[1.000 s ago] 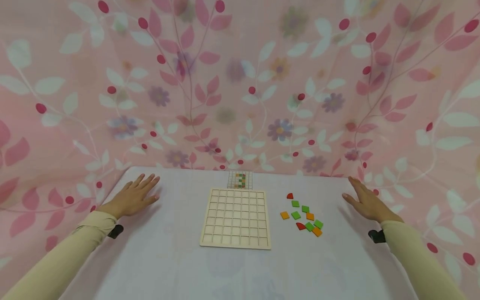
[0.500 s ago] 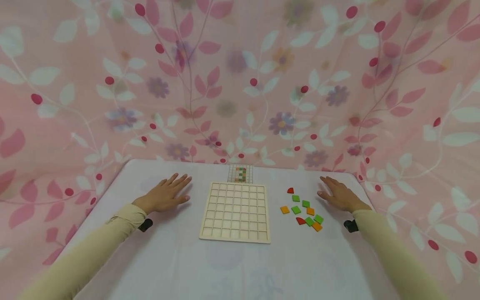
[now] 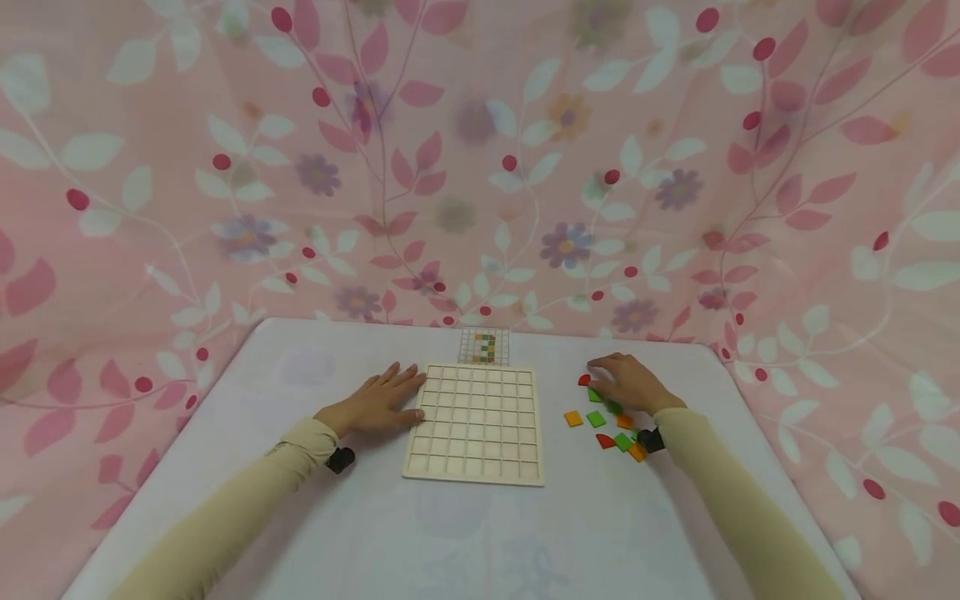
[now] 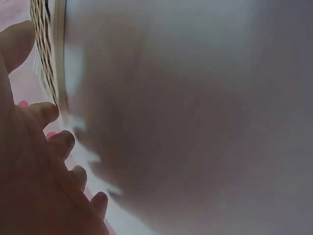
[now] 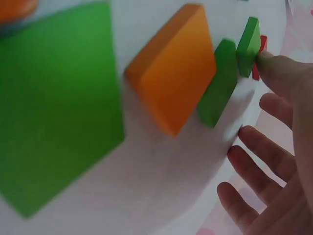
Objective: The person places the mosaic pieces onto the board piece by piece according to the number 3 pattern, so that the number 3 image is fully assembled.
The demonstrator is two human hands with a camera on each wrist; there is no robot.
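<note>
In the head view my left hand, fingers spread, is at the left edge of a pale gridded board. Whether the fingertips press on its rim or hover is hard to tell; the left wrist view shows them beside the board's edge. My right hand is over the far side of a group of loose tiles, fingers slightly bent and nothing held. Its thumb is by a red quarter-round tile and a green square tile. Part of the group is hidden under this hand.
Behind the board lies a small card printed with a coloured grid pattern. Orange and green squares, plus another red quarter-round tile, lie right of the board. A pink floral curtain hangs along the table's far edge.
Both hands have come inward from the table's sides. The left has reached the board's left edge, and the right has come over the tiles. The board and tiles have stayed in place.
</note>
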